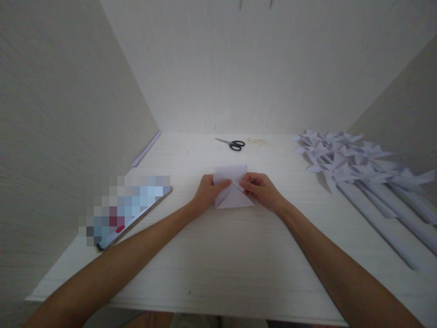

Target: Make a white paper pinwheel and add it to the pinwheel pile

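A folded sheet of white paper point(234, 198) is held between both hands, above the middle of the white table. My left hand point(209, 187) grips its left edge, the thumb lying over the front and the fingers hidden behind. On the right side, my right hand point(257, 187) pinches a fold near the centre between thumb and fingers. Creases run inward to the paper's middle, and its lower part spreads into a triangle. Beyond the paper lies a pair of scissors point(232, 144) with black handles, blades pointing left.
At the right lie several folded paper pinwheels point(336, 161) on rolled paper sticks point(375, 223). A phone point(136, 212), partly pixelated, rests at the left. Behind it, a rolled paper stick point(145, 151) lies along the left wall. Walls enclose the table point(191, 269) on three sides.
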`<move>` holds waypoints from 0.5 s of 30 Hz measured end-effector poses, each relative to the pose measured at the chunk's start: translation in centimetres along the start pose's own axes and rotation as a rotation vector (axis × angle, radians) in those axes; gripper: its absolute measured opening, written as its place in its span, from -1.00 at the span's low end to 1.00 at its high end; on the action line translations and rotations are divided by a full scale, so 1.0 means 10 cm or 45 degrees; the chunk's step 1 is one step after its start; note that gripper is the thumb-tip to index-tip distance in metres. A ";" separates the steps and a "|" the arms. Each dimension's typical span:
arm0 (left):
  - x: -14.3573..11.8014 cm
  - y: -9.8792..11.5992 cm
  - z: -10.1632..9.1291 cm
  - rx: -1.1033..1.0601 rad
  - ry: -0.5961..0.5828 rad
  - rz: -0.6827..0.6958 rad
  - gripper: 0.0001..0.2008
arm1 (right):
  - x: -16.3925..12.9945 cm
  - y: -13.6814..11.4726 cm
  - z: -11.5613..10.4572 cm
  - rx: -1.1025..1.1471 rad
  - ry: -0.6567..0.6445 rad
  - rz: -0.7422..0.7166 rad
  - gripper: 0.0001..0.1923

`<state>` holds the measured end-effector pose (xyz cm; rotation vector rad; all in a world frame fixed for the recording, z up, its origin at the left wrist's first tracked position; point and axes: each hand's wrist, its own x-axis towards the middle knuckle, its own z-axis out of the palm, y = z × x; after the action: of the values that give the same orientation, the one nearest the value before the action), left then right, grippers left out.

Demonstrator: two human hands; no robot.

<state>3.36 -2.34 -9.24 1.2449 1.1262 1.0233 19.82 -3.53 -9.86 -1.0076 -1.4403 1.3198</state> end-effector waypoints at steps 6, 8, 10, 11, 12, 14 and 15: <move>-0.01 0.01 0.00 -0.037 -0.024 -0.015 -0.83 | 0.00 0.00 0.00 -0.106 -0.021 -0.038 -0.76; 0.00 0.01 0.00 -0.044 -0.014 -0.028 -0.83 | 0.00 0.00 0.00 -0.143 -0.020 -0.050 -0.77; 0.00 0.01 0.00 -0.063 -0.026 -0.034 -0.83 | 0.00 0.00 0.00 -0.174 -0.011 -0.059 -0.78; 0.00 0.01 0.00 -0.072 -0.032 -0.032 -0.83 | 0.01 0.00 0.00 -0.187 -0.007 -0.062 -0.78; 0.00 0.01 0.00 -0.077 -0.037 -0.026 -0.83 | 0.01 0.00 0.00 -0.197 -0.004 -0.067 -0.79; 0.00 0.01 0.00 -0.074 -0.037 -0.014 -0.83 | 0.01 0.00 0.00 -0.212 -0.001 -0.079 -0.79; -0.01 0.01 0.00 -0.071 -0.037 -0.013 -0.84 | 0.01 0.00 0.00 -0.218 0.000 -0.081 -0.79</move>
<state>3.35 -2.39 -9.13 1.2049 1.0736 1.0195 19.81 -3.39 -9.87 -1.0630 -1.5934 1.1653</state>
